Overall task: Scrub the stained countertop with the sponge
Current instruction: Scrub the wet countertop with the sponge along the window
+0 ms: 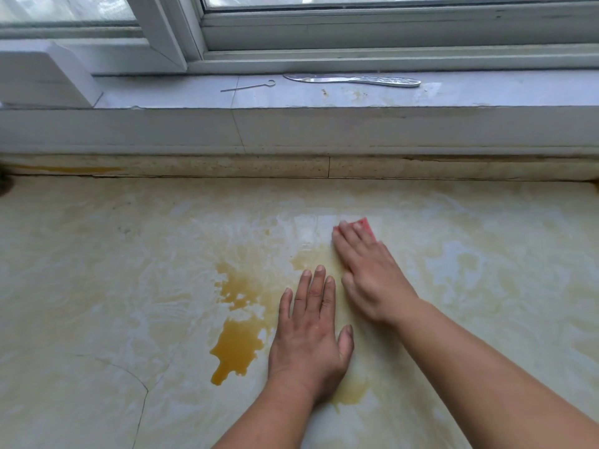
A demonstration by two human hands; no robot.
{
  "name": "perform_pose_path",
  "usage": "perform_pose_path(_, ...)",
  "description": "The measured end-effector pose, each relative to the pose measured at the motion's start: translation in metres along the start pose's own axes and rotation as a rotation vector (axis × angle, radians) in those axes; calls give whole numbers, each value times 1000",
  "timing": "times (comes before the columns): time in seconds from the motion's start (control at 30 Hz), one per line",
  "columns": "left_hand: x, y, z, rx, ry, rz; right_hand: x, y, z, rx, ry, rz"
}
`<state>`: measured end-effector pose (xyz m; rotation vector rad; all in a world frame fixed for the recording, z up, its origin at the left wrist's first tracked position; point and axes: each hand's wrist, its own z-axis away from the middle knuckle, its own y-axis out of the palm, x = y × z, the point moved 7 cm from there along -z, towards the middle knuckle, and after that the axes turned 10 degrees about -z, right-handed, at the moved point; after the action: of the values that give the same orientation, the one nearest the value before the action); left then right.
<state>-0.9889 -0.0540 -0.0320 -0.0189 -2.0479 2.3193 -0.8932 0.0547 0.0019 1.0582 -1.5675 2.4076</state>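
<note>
- The right hand lies flat over a pink sponge, its fingers stretched out straight and close together, pressing down on it rather than wrapping around it.
- Only the far edge and one corner of the sponge peek out past the fingertips; the rest is covered by the hand, so I can't quite tell its full shape.
- The sponge sits on the countertop, toward the middle and slightly right, at the upper edge of the wet patch.
- The left hand is spread flat on the countertop just beside the right one, fingers extended and slightly apart, thumb angled out to the side. It holds nothing.
- A yellow-brown stain pools just left of the left hand, thickest near the bottom and thinning into streaks farther up.
- A fainter yellowish smear shows under the left wrist.
- The countertop is pale, marbled and glossy with wetness, and a thin crack curves across its lower left.
- Behind it runs a speckled beige backsplash strip, then a raised white windowsill.
- On the sill lie a silver patterned-handled knife and, to its left, a thin metal skewer with a looped end.
- A white-framed window stands above.
</note>
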Motion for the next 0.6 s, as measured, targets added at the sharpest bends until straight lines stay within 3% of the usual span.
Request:
perform_pose_path(0.27,1,2,1,27,8,4,-2,26,101,61,-48,72)
perform_pose_path(0.5,2,-4,-1,118,30,45,8,17,49,26,26,17)
perform_pose_path(0.6,1,-8,-1,207,34,21,9,19,70,29,38,30)
